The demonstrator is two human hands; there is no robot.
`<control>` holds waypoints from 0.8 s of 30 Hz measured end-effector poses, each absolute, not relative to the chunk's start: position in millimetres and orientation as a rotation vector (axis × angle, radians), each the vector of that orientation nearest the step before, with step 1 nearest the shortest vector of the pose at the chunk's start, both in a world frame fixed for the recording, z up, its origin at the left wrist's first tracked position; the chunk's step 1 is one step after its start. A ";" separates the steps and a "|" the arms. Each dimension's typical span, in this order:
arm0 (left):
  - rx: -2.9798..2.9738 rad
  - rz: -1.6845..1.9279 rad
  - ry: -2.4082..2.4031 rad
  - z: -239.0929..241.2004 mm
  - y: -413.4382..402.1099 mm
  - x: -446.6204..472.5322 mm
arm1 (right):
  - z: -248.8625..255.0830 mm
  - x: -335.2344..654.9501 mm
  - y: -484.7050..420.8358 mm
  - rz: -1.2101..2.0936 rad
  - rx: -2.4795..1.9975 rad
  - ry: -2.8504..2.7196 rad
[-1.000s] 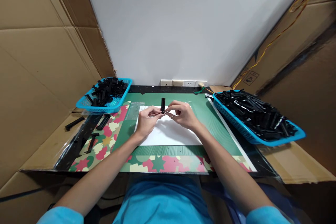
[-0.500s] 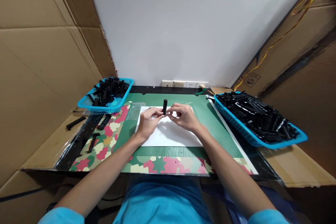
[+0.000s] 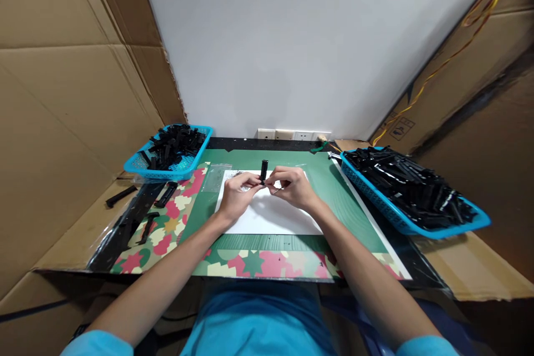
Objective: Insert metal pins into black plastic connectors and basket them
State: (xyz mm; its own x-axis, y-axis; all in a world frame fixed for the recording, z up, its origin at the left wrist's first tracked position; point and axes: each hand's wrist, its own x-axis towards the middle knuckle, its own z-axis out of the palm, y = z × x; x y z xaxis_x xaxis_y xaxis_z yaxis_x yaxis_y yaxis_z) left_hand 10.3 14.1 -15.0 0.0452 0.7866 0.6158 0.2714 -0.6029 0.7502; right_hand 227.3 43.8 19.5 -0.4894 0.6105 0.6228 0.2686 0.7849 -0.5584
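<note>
A narrow black plastic piece [image 3: 264, 170] stands upright above the white sheet [image 3: 267, 217], its lower end pinched by the thumb and fingers of my left hand [image 3: 237, 196]. My right hand [image 3: 294, 186] is closed in a pinch, its fingertips at the foot of the same piece. Whatever lies between those right fingertips is too small or too hidden to make out. Behind my left hand, tiny dark bits [image 3: 237, 174] are scattered at the sheet's far edge, by a clear plastic bag [image 3: 213, 178].
Blue baskets heaped with black plastic pieces stand at the left [image 3: 196, 164] and the right [image 3: 375, 200]. Several loose black pieces [image 3: 166, 194] lie at the left of the green mat [image 3: 346, 194]. Wall sockets [image 3: 292, 134] sit behind, and cardboard walls [image 3: 62, 122] flank the table.
The upright black piece has turned slightly about its length and shifted a little to the right. Both hands stay at its lower end, almost unmoved.
</note>
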 end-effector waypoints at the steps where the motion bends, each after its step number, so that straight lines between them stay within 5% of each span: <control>1: 1.864 1.579 1.063 -15.0 14.7 10.5 | 20.0 227.3 43.7 0.513 -0.649 -2.080; 12: 1.696 1.519 0.976 -14.8 15.4 10.6 | 22.1 229.1 44.0 0.622 -0.664 -2.078; 24: 1.869 1.510 1.075 -19.1 15.8 12.6 | 23.0 230.7 40.0 0.361 -0.802 -2.265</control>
